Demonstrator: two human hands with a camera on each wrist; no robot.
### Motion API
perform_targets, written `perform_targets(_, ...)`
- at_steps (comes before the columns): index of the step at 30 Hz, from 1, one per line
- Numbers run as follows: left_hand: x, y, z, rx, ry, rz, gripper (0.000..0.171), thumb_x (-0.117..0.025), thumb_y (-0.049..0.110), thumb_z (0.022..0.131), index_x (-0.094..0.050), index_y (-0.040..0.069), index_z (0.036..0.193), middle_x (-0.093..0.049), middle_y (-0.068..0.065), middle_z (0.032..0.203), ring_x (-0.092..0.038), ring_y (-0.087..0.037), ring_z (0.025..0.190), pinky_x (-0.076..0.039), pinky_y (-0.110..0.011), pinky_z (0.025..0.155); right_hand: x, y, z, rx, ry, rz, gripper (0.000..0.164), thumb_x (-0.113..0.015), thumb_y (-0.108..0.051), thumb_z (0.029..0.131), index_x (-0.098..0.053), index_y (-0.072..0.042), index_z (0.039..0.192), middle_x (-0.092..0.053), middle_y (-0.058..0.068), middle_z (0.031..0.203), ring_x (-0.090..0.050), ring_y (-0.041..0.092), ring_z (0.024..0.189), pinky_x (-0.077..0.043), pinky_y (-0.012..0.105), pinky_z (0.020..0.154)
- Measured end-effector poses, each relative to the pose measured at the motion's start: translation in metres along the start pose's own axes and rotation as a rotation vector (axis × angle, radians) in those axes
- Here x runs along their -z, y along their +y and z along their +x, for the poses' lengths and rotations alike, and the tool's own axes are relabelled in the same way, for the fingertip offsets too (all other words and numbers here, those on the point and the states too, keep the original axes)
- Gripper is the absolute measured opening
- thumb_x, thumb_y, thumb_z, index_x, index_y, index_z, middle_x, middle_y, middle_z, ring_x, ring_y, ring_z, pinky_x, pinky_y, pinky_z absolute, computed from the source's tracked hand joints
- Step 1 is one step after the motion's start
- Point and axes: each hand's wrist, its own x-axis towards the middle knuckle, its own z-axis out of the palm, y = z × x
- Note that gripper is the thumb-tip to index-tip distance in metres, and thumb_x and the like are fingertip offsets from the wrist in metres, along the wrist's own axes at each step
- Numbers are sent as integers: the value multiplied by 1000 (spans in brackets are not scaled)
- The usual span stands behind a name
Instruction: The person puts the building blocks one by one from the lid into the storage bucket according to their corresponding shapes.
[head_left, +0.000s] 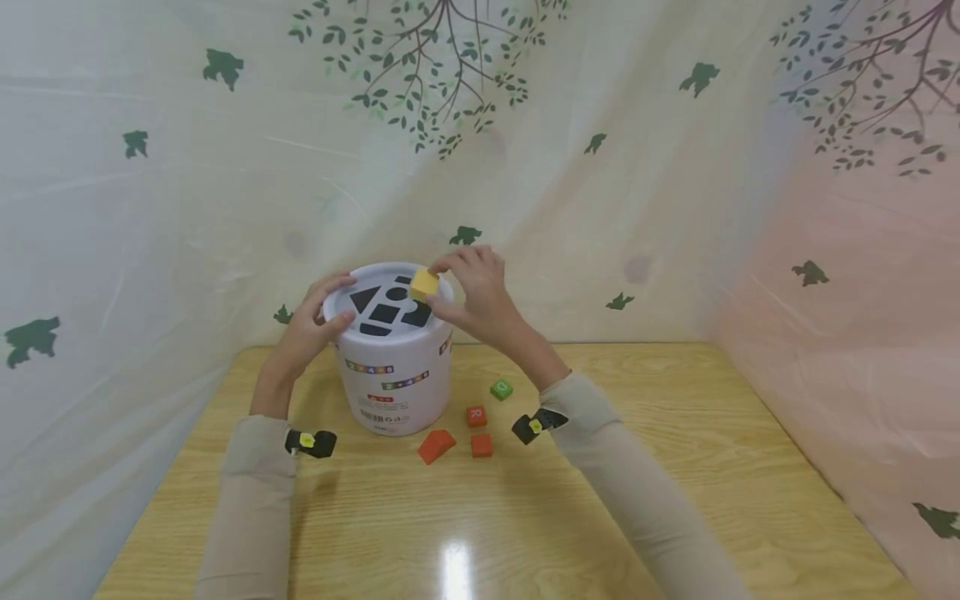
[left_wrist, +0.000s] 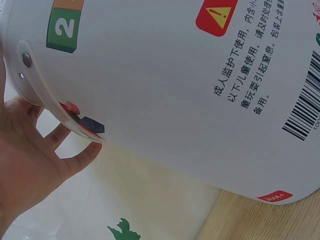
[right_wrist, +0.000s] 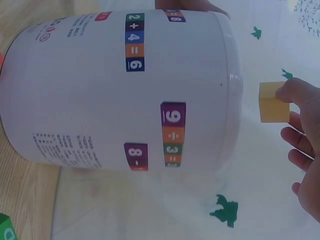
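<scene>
A white bucket (head_left: pixel 393 383) printed with number sums stands on the table, its lid (head_left: pixel 412 329) cut with dark shaped holes. My left hand (head_left: pixel 303 329) grips the lid's rim at the left side, the thumb lying over the top. In the left wrist view, fingers of that hand (left_wrist: pixel 37 155) reach along the bucket's side by its white handle strap (left_wrist: pixel 42 92). Over the right part of the lid, my right hand (head_left: pixel 480 296) pinches a yellow block (head_left: pixel 423 284) between thumb and fingers. The right wrist view shows this block (right_wrist: pixel 272 107) apart from the lid's edge.
In front of the bucket lie a red angular block (head_left: pixel 437 447), a red letter block (head_left: pixel 476 416) and a red square block (head_left: pixel 482 446). A green letter block (head_left: pixel 501 389) sits to their right. Behind the wooden table (head_left: pixel 637 467) hangs a leaf-patterned curtain (head_left: pixel 585 250).
</scene>
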Motion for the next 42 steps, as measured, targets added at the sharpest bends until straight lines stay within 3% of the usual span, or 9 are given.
perform_targets(7, 0, -1, -1, 4, 0, 0, 67, -61, 24, 97, -35, 14, 158, -16, -9, 170, -25, -43, 151, -30, -68, 119, -14, -12, 10, -15, -94, -66, 36, -75, -27, 90, -65, -9, 120, -59, 9, 128, -41, 28, 127, -29, 50, 115)
perform_targets(19, 0, 0, -2, 9, -18, -7, 68, -59, 27, 98, -33, 15, 159, -13, -9, 170, -25, -44, 150, -33, -70, 116, -35, -19, 15, -29, -181, -119, 37, -73, -33, 92, -64, -13, 122, -58, 7, 131, -41, 26, 125, -28, 52, 117)
perform_targets(31, 0, 0, -3, 7, -18, -19, 68, -59, 26, 97, -33, 14, 159, -13, -9, 170, -24, -43, 150, -31, -70, 117, -41, -24, 19, -2, -184, -120, 38, -73, -35, 93, -64, -11, 120, -58, 9, 129, -42, 27, 124, -28, 52, 115)
perform_targets(42, 1, 0, -2, 15, -19, -17, 68, -59, 27, 97, -33, 15, 159, -13, -7, 170, -22, -42, 151, -27, -70, 119, -44, -23, 20, -40, -209, -134, 37, -73, -36, 93, -64, -13, 121, -58, 8, 129, -41, 27, 124, -28, 52, 115)
